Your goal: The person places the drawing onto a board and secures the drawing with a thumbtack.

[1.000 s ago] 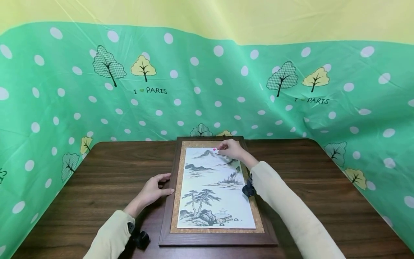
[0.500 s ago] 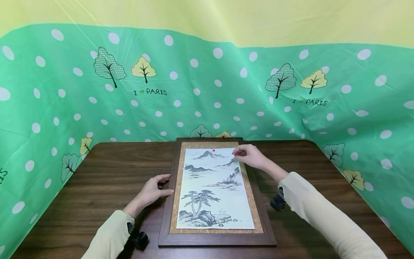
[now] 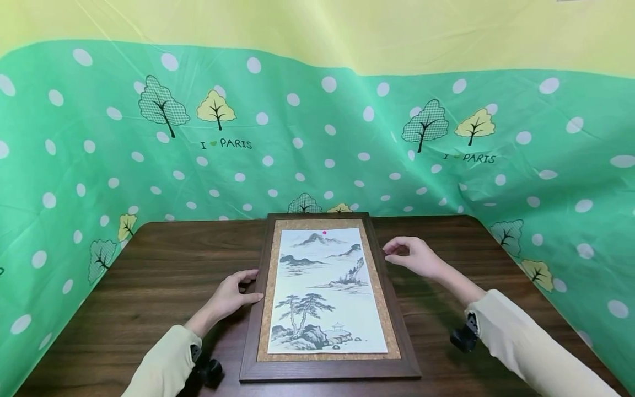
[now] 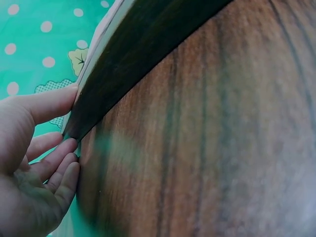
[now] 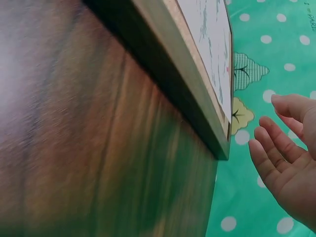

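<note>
- Backdrop (image 3: 317, 138): a green cloth with white dots and printed trees, yellow above, hung round the far and side edges of the worktop.
- Worktop (image 3: 149, 275): dark wood grain, carrying the frame at its centre.
- Picture frame (image 3: 254, 331): dark wood with a cork border, lying flat, its long sides running near to far.
- Ink landscape sheet (image 3: 327, 309): lies inside the cork border, with a small pink pin (image 3: 324, 232) at its far edge.
- Left hand (image 3: 233, 295): rests on the worktop against the frame's left rail; the thumb lies on the rail and the straight fingers touch its side, so the grip is loose.
- Right hand (image 3: 414, 256): hovers just right of the frame's far right rail, apart from it, fingers relaxed, holding nothing.
</note>
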The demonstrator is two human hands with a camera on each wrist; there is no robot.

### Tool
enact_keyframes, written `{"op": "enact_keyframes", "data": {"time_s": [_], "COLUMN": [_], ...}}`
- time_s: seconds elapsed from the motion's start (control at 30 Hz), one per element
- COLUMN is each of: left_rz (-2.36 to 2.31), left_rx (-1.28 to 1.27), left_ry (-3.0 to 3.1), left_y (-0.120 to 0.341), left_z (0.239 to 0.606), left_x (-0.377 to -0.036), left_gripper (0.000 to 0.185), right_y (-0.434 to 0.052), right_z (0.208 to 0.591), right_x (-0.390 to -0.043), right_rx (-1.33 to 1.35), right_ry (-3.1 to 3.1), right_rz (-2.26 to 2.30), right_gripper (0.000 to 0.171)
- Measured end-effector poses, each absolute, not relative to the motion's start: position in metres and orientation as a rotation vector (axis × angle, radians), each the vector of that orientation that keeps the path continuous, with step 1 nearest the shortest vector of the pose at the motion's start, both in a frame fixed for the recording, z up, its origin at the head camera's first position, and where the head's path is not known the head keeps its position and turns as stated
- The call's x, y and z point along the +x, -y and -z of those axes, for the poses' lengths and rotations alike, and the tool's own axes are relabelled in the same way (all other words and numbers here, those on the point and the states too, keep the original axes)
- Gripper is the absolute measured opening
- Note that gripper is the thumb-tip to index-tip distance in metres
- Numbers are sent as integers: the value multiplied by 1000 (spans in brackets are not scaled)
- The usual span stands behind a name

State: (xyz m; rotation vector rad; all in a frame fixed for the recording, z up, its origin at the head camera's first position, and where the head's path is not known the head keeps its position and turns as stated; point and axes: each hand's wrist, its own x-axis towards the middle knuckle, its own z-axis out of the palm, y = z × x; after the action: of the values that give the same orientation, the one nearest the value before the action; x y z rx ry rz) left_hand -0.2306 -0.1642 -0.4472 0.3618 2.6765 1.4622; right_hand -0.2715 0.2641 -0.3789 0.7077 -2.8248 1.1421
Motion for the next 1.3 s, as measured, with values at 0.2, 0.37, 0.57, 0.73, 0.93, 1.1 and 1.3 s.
{"op": "enact_keyframes", "data": {"time_s": [0.2, 0.37, 0.57, 0.73, 0.93, 1.1, 1.3], "left_rz": [-1447, -1428, -1448, -1450, -1293, -879, -324], "left_rx": [358, 348, 364, 277, 210, 309, 340], "left_ry": [-2685, -2709, -2704, -2690, -2841, -3139, -3309], "left_y": [164, 165, 167, 181, 204, 224, 240], "left_z": [446, 445, 441, 433, 421, 417, 415], "left_x": [-229, -228, -225, -223, -229, -238, -252], "left_gripper": [57, 55, 49, 49, 59, 68, 84], "right_y": [-280, -291, -301, -303, -305, -309, -314], "right_z": [382, 386, 391, 393, 394, 395, 394], "right_x": [-258, -249, -241, -237, -235, -237, -241], "right_rx": [661, 623, 584, 583, 576, 543, 430], "right_ry": [2822, 2804, 2786, 2792, 2810, 2858, 3045], "right_rz": [-1124, -1175, -1183, -1160, -1061, -935, -641], "right_gripper": [18, 16, 14, 18, 20, 43, 77]}}
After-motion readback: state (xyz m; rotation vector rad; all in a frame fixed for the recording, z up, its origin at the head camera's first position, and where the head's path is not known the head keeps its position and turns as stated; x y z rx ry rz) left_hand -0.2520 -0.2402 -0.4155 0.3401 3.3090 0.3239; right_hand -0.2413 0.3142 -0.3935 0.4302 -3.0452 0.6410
